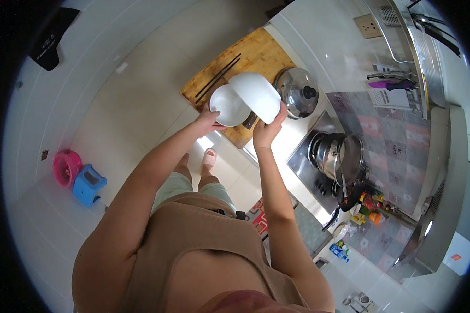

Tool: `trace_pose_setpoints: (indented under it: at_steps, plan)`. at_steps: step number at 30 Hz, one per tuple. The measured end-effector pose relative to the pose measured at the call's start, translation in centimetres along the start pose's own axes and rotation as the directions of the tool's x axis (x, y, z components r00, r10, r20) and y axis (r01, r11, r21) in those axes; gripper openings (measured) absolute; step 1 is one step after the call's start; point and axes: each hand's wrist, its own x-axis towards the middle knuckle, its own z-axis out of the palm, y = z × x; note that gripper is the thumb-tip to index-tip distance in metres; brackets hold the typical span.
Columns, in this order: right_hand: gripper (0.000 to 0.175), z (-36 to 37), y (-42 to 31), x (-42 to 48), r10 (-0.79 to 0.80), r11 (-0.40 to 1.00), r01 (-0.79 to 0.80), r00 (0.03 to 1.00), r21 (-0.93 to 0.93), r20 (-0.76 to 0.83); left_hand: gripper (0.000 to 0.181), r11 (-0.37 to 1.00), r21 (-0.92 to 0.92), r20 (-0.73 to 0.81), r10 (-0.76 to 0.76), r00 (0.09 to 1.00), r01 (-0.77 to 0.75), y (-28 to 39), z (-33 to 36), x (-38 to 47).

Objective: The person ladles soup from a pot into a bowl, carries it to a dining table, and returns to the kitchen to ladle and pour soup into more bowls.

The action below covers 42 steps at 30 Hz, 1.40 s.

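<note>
My left hand [209,122] grips the rim of a white bowl [228,109], its pale inside facing up. With my right hand [269,129] I hold a second white bowl [255,94], tipped on its side so that its outer wall faces me and its mouth leans towards the first bowl. Anything between the two bowls is hidden. Both are over a wooden cutting board [254,49]. A pair of dark chopsticks [218,77] lies on the board, left of the bowls. A dark knife handle [250,120] shows from under the tilted bowl.
A glass-lidded pan [296,93] stands right of the board. Further right, a steel pot [331,154] sits on the gas stove [307,160], near a black wok [350,199]. Seasoning bottles [370,201] line the wall. A blue stool [88,186] and pink basin [66,168] are on the floor.
</note>
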Motion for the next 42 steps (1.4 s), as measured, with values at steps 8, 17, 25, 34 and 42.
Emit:
trace_pose_setpoints:
  at_steps: [8, 17, 25, 34, 42]
  plan:
    - [0.044, 1.0, -0.1, -0.4, 0.590, 0.659, -0.538, 0.803, 0.525, 0.083, 0.073, 0.997, -0.018, -0.031, 0.075, 0.997, -0.076, 0.8, -3.7, -2.4]
    - [0.033, 5.5, 5.0, -5.7, 0.670, -0.097, -0.918, 0.227, 0.385, 0.707, 0.073, 0.920, 0.092, -0.050, 0.387, 0.921, -0.382, 4.6, -8.4, -10.7]
    - [0.032, 7.9, 5.1, -7.1, 0.607, -0.333, -0.820, 0.193, 0.467, 0.771, 0.072, 0.744, 0.368, 0.108, 0.562, 0.820, -0.558, 3.8, -5.7, -13.9]
    - [0.045, -5.8, 9.3, -18.9, 0.462, -0.209, -0.872, 0.311, 0.442, 0.831, 0.050, 0.745, 0.481, 0.215, 0.410, 0.886, -0.462, -4.8, 2.9, -16.9]
    - [0.041, -27.4, 16.3, -48.4, 0.798, -0.418, -0.649, 0.072, 0.636, 0.598, 0.038, 0.707, 0.687, 0.250, -0.014, 0.968, -0.167, -23.0, 12.2, -18.6]
